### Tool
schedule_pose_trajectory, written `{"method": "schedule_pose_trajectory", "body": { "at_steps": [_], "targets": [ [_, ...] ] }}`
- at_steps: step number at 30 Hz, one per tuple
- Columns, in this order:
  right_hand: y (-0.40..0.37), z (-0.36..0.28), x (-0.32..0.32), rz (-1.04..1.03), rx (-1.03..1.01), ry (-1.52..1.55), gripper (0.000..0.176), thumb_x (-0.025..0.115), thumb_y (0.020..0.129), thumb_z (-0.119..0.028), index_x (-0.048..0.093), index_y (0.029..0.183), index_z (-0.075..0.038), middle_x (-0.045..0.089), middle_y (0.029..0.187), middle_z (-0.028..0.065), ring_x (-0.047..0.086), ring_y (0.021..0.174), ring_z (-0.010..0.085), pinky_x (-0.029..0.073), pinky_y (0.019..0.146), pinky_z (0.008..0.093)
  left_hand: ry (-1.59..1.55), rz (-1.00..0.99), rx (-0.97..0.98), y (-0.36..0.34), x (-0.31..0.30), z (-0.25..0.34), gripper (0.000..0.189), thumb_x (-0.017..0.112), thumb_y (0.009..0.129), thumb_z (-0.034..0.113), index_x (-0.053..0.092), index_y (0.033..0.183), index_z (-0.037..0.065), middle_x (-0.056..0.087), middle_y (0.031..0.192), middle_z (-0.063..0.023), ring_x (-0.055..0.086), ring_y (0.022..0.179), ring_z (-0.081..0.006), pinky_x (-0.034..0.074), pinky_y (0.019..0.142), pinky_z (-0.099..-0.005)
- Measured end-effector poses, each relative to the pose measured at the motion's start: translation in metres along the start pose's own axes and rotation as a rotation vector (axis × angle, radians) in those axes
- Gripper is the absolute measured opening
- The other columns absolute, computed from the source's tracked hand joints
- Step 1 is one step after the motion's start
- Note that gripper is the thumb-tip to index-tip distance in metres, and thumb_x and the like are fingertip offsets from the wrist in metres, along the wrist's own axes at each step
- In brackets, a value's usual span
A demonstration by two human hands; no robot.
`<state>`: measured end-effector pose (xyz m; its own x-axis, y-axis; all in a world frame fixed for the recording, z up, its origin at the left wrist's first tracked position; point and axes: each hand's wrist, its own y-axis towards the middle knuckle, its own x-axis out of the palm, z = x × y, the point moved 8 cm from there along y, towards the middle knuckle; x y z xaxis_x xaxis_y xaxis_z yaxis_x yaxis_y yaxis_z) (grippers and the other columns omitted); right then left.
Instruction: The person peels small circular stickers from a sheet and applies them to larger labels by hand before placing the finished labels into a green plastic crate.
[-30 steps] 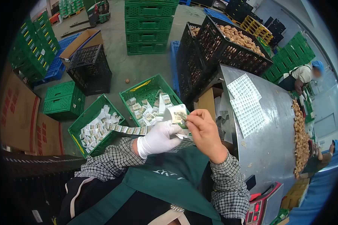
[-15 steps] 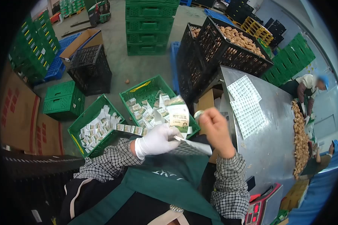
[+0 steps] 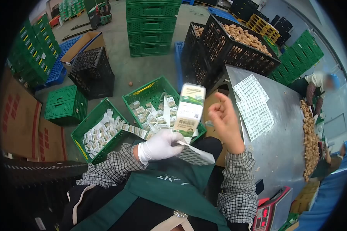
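My left hand [image 3: 162, 144], in a white glove, is closed around a printed paper label strip [image 3: 189, 109] and a folded sheet of small stickers [image 3: 196, 155]. A large label panel stands up above the glove, green and beige with printed text. From the glove, a chain of folded labels [image 3: 137, 131] runs left to the left green crate [image 3: 78, 144], which holds many more. Behind the glove, the right green crate [image 3: 129, 101] also holds folded labels. My bare right hand [image 3: 226, 121] is raised right of the panel, apart from it, with fingers loosely bent and nothing visible in them.
A metal table [image 3: 283, 134] on the right bears sticker sheets [image 3: 254, 107] and a row of mushrooms [image 3: 308, 142], with co-workers [image 3: 312, 90] beyond. A red scale [image 3: 268, 213] stands near me. Black crates [image 3: 235, 54] of mushrooms and stacked green crates [image 3: 152, 25] stand ahead.
My right hand has moved slightly up and right, and its pinch on a small round sticker has loosened. The label panel has swung upright, facing me. My left hand keeps its hold.
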<state>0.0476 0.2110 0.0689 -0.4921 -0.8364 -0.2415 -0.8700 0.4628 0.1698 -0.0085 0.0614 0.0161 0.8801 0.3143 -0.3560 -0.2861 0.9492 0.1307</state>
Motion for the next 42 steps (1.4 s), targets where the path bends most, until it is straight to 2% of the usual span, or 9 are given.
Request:
{"method": "schedule_pose_trajectory", "body": {
  "at_steps": [5,9,13,17,22,29,35,38,42],
  "targets": [
    [-0.023,-0.018,0.053,-0.291,-0.173,-0.257,0.060,0.050,0.078,0.009,0.029,0.134,-0.001,0.049,0.098,0.0074,0.048,0.077,0.0099,0.043,0.068,0.0215,0.064,0.069,0.160,0.003,0.001,0.006,0.010,0.062,0.071,0.004,0.064,0.080,0.007,0.061,0.069,-0.0077,0.059,0.060,-0.0177,0.047,0.057,-0.0283],
    [-0.018,-0.024,0.039,-0.036,-0.312,-0.636,0.052,0.058,0.077,-0.004,0.040,0.126,0.000,0.051,0.101,0.0171,0.054,0.083,0.0258,0.047,0.074,0.0336,0.137,0.136,0.325,0.001,-0.001,0.020,0.009,0.062,0.070,0.002,0.064,0.079,0.006,0.060,0.069,-0.0101,0.060,0.061,-0.0250,0.048,0.058,-0.0300],
    [-0.022,0.029,0.036,-0.293,0.224,-0.146,0.026,0.062,0.081,-0.013,0.057,0.101,0.003,0.056,0.073,0.0059,0.054,0.066,0.0126,0.045,0.061,0.0288,0.027,0.101,0.303,-0.001,-0.006,0.023,0.009,0.062,0.071,0.004,0.064,0.080,0.005,0.062,0.074,-0.0103,0.063,0.067,-0.0244,0.050,0.063,-0.0300],
    [-0.012,0.010,0.004,0.048,0.161,0.208,0.012,0.056,0.087,-0.010,0.058,0.089,0.001,0.051,0.064,-0.0027,0.046,0.057,0.0055,0.040,0.055,0.0199,0.059,-0.107,0.288,-0.001,0.014,0.012,0.011,0.061,0.073,0.005,0.065,0.083,0.005,0.064,0.079,-0.0103,0.064,0.070,-0.0240,0.050,0.066,-0.0301],
    [-0.009,0.000,0.005,0.050,0.075,0.251,0.061,0.055,0.086,-0.005,0.022,0.137,0.003,0.040,0.116,0.0107,0.049,0.084,0.0085,0.046,0.070,0.0204,0.022,0.029,0.057,0.000,0.000,0.001,0.011,0.061,0.072,0.004,0.065,0.083,0.005,0.065,0.078,-0.0107,0.064,0.072,-0.0243,0.050,0.067,-0.0300],
    [-0.013,0.011,0.031,0.016,-0.090,-0.060,0.066,0.057,0.084,-0.005,0.019,0.138,0.002,0.032,0.129,0.0157,0.046,0.106,0.0166,0.051,0.078,0.0321,0.130,0.079,0.274,-0.003,0.002,0.019,0.011,0.061,0.071,0.003,0.064,0.081,0.005,0.062,0.075,-0.0111,0.063,0.068,-0.0262,0.049,0.062,-0.0316],
    [-0.026,0.037,0.042,-0.294,0.271,0.100,0.019,0.065,0.082,-0.014,0.061,0.092,0.002,0.062,0.084,0.0039,0.056,0.078,0.0086,0.046,0.070,0.0245,0.096,0.064,0.341,-0.005,0.000,0.021,0.012,0.062,0.071,0.004,0.063,0.082,0.006,0.059,0.076,-0.0126,0.060,0.071,-0.0259,0.048,0.063,-0.0332],
    [-0.008,0.012,0.008,0.096,0.041,0.351,0.014,0.055,0.090,-0.014,0.061,0.089,-0.001,0.061,0.081,-0.0002,0.053,0.072,0.0049,0.043,0.068,0.0204,0.068,0.012,0.302,-0.003,0.006,0.017,0.012,0.062,0.072,0.004,0.063,0.084,0.006,0.060,0.077,-0.0108,0.059,0.074,-0.0226,0.047,0.067,-0.0314],
    [0.004,0.032,-0.017,0.157,0.096,0.377,0.026,0.048,0.094,-0.023,0.061,0.092,0.000,0.062,0.082,0.0010,0.054,0.071,0.0050,0.044,0.065,0.0194,-0.125,-0.019,0.058,0.001,0.001,0.001,0.009,0.063,0.079,0.003,0.065,0.088,0.003,0.063,0.079,-0.0043,0.059,0.076,-0.0109,0.047,0.071,-0.0256]
  ]
}}
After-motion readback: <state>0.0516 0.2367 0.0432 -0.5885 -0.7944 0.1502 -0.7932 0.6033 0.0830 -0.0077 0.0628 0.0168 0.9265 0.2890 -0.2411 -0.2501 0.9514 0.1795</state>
